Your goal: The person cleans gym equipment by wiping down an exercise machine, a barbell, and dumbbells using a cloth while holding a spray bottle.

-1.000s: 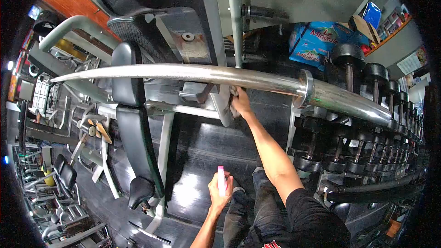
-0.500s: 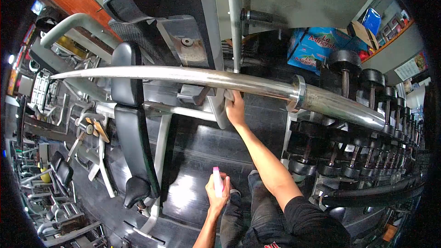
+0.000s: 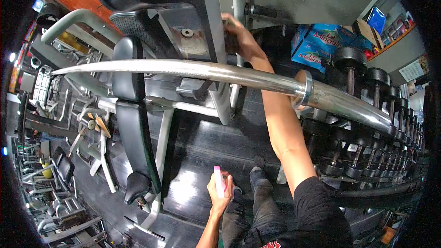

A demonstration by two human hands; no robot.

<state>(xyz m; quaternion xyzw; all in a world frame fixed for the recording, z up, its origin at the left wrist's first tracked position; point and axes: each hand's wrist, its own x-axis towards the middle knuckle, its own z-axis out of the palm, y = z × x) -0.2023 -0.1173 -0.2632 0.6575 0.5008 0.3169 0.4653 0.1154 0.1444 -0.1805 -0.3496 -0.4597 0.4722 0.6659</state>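
Low in the middle, my left hand (image 3: 219,192) is closed around a white and pink spray bottle (image 3: 218,180), of which only the upper part shows. My right arm reaches forward beneath a long chrome barbell (image 3: 197,70). Beyond the bar, my right hand (image 3: 236,30) is bent against the side of a grey machine upright (image 3: 213,23). Its fingers are partly hidden and blurred, and what lies under them I cannot make out.
Left of the upright stands a padded black bench (image 3: 133,142) with a grey frame. Dumbbells (image 3: 351,62) fill a rack on the right. Blue water cartons (image 3: 317,43) are stacked behind it. The barbell crosses the view at arm height.
My right hand has moved up along the upright, from below the bar to beyond it; a greyish patch showed at its fingers before. My left hand keeps hold of the spray bottle.
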